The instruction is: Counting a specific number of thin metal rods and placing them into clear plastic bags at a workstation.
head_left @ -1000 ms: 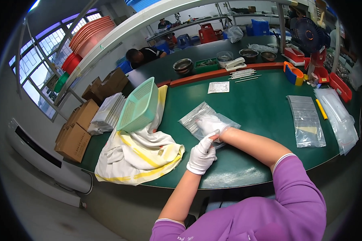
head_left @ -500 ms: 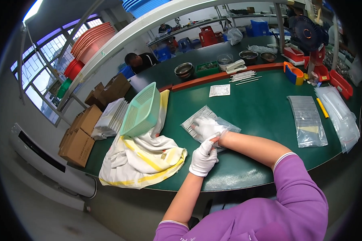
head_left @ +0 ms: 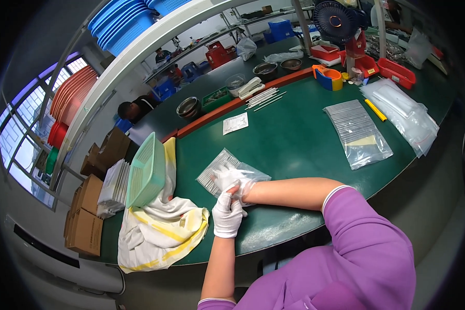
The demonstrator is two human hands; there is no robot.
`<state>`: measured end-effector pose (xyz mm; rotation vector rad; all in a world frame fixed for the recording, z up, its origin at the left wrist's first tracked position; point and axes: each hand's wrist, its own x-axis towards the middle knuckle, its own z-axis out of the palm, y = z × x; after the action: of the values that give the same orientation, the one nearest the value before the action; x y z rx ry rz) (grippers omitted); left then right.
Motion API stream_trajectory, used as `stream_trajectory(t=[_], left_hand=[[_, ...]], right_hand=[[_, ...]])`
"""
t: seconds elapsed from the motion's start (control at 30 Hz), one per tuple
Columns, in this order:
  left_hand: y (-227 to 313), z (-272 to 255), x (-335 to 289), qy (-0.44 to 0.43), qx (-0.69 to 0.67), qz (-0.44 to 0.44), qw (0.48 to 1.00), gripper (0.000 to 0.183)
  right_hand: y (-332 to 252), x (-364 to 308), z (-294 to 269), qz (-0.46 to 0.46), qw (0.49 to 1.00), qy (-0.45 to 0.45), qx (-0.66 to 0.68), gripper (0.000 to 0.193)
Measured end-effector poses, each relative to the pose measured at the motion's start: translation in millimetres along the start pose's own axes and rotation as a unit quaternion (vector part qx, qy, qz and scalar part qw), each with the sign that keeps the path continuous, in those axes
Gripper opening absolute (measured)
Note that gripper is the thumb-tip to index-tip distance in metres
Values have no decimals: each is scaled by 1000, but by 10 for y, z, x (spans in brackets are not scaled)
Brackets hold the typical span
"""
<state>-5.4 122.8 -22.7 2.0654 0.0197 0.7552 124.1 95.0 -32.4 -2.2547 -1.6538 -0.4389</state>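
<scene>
On the green table lies a clear plastic bag [head_left: 257, 174] holding a row of thin grey-white rods [head_left: 211, 175]. My right hand [head_left: 230, 177], in a white glove, reaches inside the bag, its fingers spread over the rods. Its forearm comes across from the right. My left hand [head_left: 228, 214], gloved with a bare thumb tip showing, is closed on the bag's near edge beside the right wrist. The pinched plastic is partly hidden by the fingers.
A second bag of rods [head_left: 349, 121] lies at right, beside a yellow cutter-like tool [head_left: 375, 110] and clear plastic bags [head_left: 398, 111]. A green basket [head_left: 147, 170] and a white-yellow cloth [head_left: 160, 232] sit left. Loose white rods [head_left: 263, 98] and a paper slip [head_left: 235, 124] lie farther back.
The whole view has swung to the right, so the table's things appear farther left. My right hand remains in the bag, and my left still grips its edge.
</scene>
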Motion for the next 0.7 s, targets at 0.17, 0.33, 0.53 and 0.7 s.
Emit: stream_trajectory(t=[0.17,0.33,0.53,0.7], left_hand=[[19,60,16,-21,19,22,999,46],[-23,-9,-39,1,-12,18,1000,46],[-128,-22,-13,18,85,101,991,44],[27,91,29,-33,17,19,999,43]], right_hand=[[126,106,176,-40,997,45,38,53],[-52,302,172,51,997,15,52,50],[64,-32,-217,-23,994,-77,80,67],[395,196,149,-60,988,44,134,59]])
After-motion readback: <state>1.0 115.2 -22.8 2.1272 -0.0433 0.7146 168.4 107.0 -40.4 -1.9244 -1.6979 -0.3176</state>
